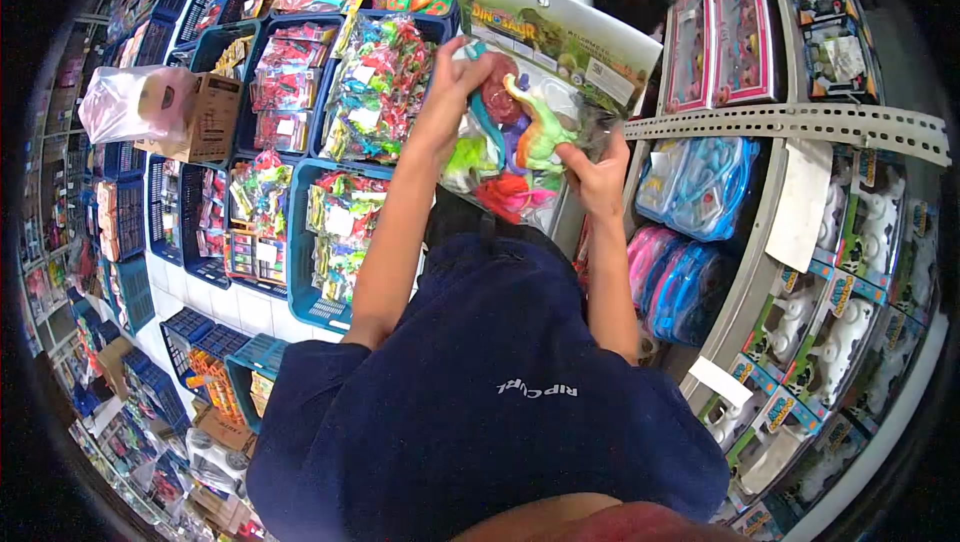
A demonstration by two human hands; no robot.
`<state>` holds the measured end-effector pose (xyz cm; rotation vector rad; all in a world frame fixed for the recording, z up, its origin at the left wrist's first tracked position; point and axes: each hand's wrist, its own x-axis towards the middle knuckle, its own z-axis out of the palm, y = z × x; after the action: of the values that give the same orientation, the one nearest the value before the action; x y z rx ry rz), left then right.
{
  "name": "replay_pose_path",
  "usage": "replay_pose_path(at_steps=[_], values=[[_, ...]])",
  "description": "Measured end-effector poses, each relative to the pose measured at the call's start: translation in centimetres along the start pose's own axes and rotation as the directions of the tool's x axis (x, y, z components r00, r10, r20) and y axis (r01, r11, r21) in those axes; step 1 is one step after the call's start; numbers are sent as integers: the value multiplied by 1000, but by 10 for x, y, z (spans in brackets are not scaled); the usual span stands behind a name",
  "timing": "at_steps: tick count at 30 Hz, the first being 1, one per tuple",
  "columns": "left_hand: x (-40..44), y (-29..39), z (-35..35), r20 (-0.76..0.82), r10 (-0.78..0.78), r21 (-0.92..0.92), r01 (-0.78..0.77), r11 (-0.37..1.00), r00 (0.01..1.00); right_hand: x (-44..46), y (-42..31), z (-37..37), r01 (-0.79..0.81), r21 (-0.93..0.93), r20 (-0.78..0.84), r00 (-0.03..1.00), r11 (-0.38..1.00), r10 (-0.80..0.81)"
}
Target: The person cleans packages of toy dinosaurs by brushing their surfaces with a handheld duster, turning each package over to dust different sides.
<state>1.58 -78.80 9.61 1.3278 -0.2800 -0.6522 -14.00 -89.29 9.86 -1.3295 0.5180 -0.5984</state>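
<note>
A clear plastic bag of toy dinosaurs (pixel 535 137) is held up in front of my chest. Green, orange, teal, purple and red figures show through the plastic, and a printed header card (pixel 560 37) reading "Dinosaur" runs along its top. My left hand (pixel 460 82) grips the bag's upper left side, fingers partly behind it. At the lower right side, my right hand (pixel 597 177) pinches the bag with the thumb in front; its other fingers are largely hidden.
Blue plastic crates (pixel 305 252) full of bagged toys line the floor at left. A cardboard box (pixel 215 117) carries a pink plastic-wrapped item (pixel 140 104). At right, a perforated metal shelf rail (pixel 780 124) borders blue toy cases (pixel 700 182) and boxed toys (pixel 840 342).
</note>
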Motion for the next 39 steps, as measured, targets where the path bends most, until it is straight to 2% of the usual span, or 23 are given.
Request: replay_pose_path(at_steps=[3,4,5,7,9,11,13,14,15,17,18,20,23,24,26,27,31,32,33,35,37,38,39], values=[[15,-5,4,243,-81,-494,195,848,967,10,-4,-9,-55,-3,3,998,998,55],[14,4,13,110,-81,-579,130,805,991,12,-8,-12,-155,-36,-31,988,987,154],[11,13,19,113,-83,-577,133,806,990,15,-12,-12,-256,-64,-67,966,965,252],[8,27,27,-25,12,-550,-24,835,1000,18,-15,-13,-181,-26,-165,971,983,175],[12,25,28,-75,65,-508,-95,856,995,21,-18,-12,81,243,-433,901,967,33],[7,28,31,-129,98,-434,-145,889,987,5,-25,-1,138,202,-499,866,970,-19],[5,23,39,-239,222,-238,-279,930,945,-14,-32,9,-31,-108,-131,991,994,17],[5,23,42,-232,225,-234,-278,932,947,-15,-33,21,100,-211,116,990,972,-77],[1,22,43,-243,282,-107,-315,943,928,-12,-35,21,98,-206,105,991,974,-77],[-5,28,48,-275,337,51,-337,940,900,1,-37,18,-50,68,-283,957,996,67],[-8,28,48,-276,344,52,-343,938,898,-2,-35,14,-96,-11,-177,980,995,93],[-12,26,51,-254,429,85,-421,903,867,-23,-27,31,250,-313,175,963,916,-203],[-17,32,56,-258,384,112,-367,923,887,4,-45,-4,-145,41,-179,972,989,150],[-19,34,57,-279,361,120,-341,932,890,1,-40,-5,-144,42,-174,973,989,149],[-24,44,61,-276,404,161,-372,914,872,-10,-26,-5,31,-207,179,984,978,7],[-26,50,63,-261,382,133,-359,924,887,-18,-36,5,-102,-28,326,939,994,106],[-19,32,59,-253,351,322,-263,909,902,0,-43,1,-274,96,-72,957,957,281],[-21,28,61,-237,358,346,-266,900,903,-11,-39,6,-192,18,144,972,981,187],[-22,28,63,-175,467,121,-452,884,867,-20,-35,11,-88,-39,359,928,995,96],[-25,27,65,-227,401,153,-374,915,887,-9,-34,-1,-25,-118,227,972,993,52],[-24,26,64,-283,379,204,-331,921,881,23,-27,-32,-247,166,-156,949,955,273],[-25,29,64,-279,381,206,-333,920,881,32,-16,-46,-239,244,-209,934,940,291],[-27,36,65,-247,264,-7,-274,962,932,36,-2,-59,-221,321,-261,914,921,310]])
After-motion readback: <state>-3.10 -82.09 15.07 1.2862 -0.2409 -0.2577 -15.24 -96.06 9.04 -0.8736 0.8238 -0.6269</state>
